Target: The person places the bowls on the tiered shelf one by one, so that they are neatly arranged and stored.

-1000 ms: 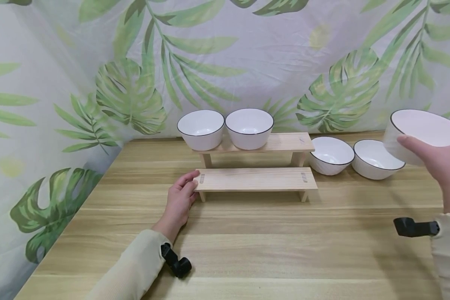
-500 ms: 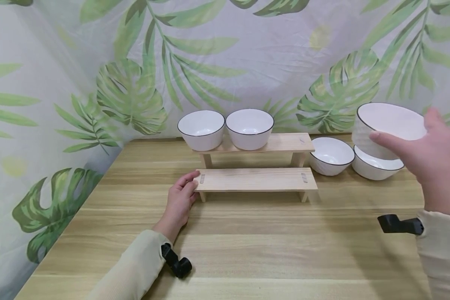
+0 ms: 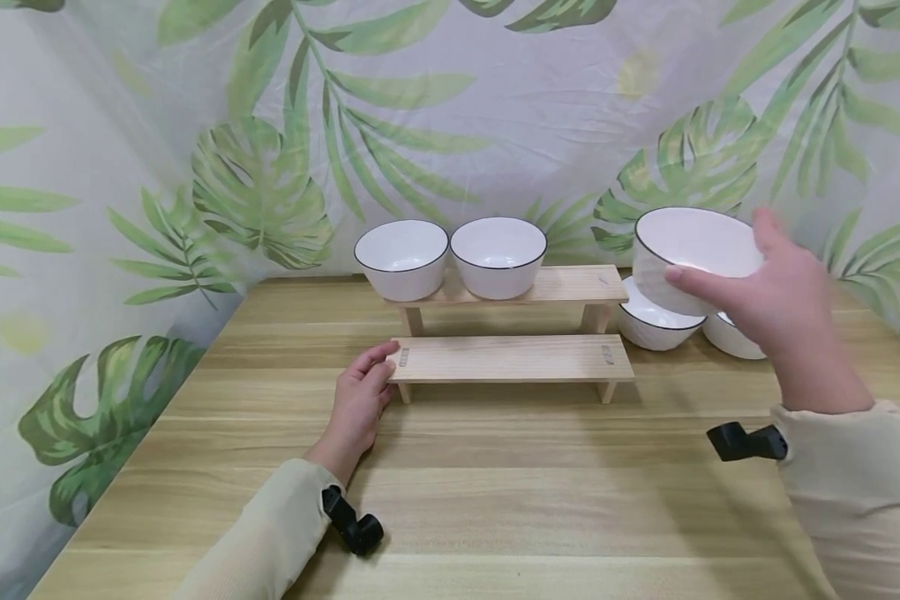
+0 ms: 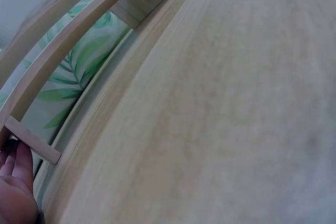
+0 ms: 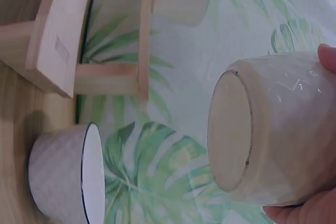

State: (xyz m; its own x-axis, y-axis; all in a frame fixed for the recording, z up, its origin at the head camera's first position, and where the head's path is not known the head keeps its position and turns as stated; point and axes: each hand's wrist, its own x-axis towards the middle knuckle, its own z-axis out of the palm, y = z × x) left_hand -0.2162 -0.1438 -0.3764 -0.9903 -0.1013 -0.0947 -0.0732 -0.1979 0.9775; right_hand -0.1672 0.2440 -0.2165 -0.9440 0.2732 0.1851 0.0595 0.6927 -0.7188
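Observation:
My right hand (image 3: 783, 300) grips a white bowl (image 3: 690, 250) with a dark rim, thumb on its near side, raised above the table and slightly tilted. In the right wrist view the underside of this held bowl (image 5: 231, 132) shows. My left hand (image 3: 362, 396) pinches the left end of the lower shelf of a two-tier wooden stand (image 3: 510, 358). The left wrist view has the fingers of the left hand (image 4: 18, 182) beside the stand's leg (image 4: 34, 140). Two more white bowls, a left one (image 3: 401, 262) and a right one (image 3: 499, 260), sit side by side on the upper shelf.
Right of the stand, a white bowl (image 3: 656, 321) rests on the wooden table (image 3: 495, 500), partly hidden by the held bowl. Another bowl (image 3: 738, 336) beside it is mostly covered by the right hand. A leaf-patterned cloth (image 3: 555, 125) hangs behind the table.
My right hand has carried the bowl leftward from the far right, toward the stand, and it now overlaps the bowls on the table. My left hand and the stand have stayed in place.

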